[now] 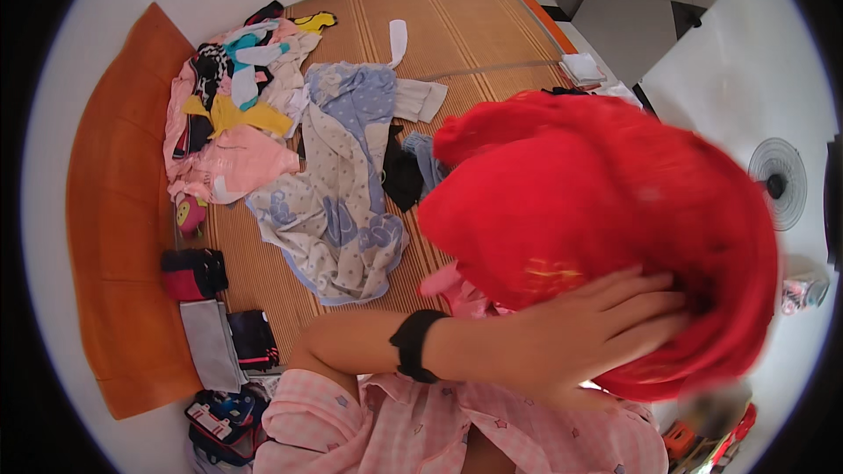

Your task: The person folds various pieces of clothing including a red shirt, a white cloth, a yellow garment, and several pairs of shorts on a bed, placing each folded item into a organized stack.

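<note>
A large red cloth garment (560, 197) with small yellow marks fills the right of the view, bunched and raised near the camera. My left hand (593, 329), with a black band on its wrist, lies against the lower side of the garment with the fingers extended; whether they pinch the cloth is unclear. My right hand is not visible; the red cloth covers that side. Left of the garment, a blue and beige patterned blanket (342, 210) is spread on the woven mat (461, 20). Pink cloth (454, 289) shows beneath the red garment.
Mixed clothes (244, 158) are heaped by the orange headboard (125, 224). Folded dark and grey items (211, 342) lie below, near a backpack (227, 424). Folded white cloth (583, 69) is at the mat's far right edge. A fan (777, 183) stands at the right.
</note>
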The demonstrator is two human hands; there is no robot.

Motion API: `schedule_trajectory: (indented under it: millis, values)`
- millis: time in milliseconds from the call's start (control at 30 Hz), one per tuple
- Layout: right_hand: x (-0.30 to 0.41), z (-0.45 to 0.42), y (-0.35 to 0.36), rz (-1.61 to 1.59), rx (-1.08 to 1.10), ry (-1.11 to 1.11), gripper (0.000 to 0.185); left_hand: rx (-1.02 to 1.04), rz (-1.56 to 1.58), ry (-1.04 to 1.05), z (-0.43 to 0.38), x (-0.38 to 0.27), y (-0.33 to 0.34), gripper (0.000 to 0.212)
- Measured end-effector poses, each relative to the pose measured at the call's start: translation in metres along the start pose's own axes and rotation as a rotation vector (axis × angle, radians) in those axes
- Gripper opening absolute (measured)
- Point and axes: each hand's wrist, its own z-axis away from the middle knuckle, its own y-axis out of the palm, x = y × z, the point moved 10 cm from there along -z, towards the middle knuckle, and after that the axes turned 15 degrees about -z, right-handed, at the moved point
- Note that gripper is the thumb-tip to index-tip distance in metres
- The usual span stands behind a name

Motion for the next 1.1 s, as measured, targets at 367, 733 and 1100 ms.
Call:
schedule_trajectory:
  millis: [367, 733, 1100]
  values:
    - [0.001, 0.032, -0.030, -0.177, -0.204, 0.060, 0.062, 0.484, -0.264, -0.770, 0.199, 0.199, 0.079, 0.076]
    - [-0.016, -0.092, -0.004, -0.292, -0.004, 0.436, 0.046, 0.448, 0.401, -1.335, 0.269, 0.199, 0.107, 0.038]
    - [0.341, -0.388, 0.332, 0.437, 0.555, -0.672, 0.074, -0.703, 0.746, -0.991, 0.073, 0.481, -0.122, 0.053]
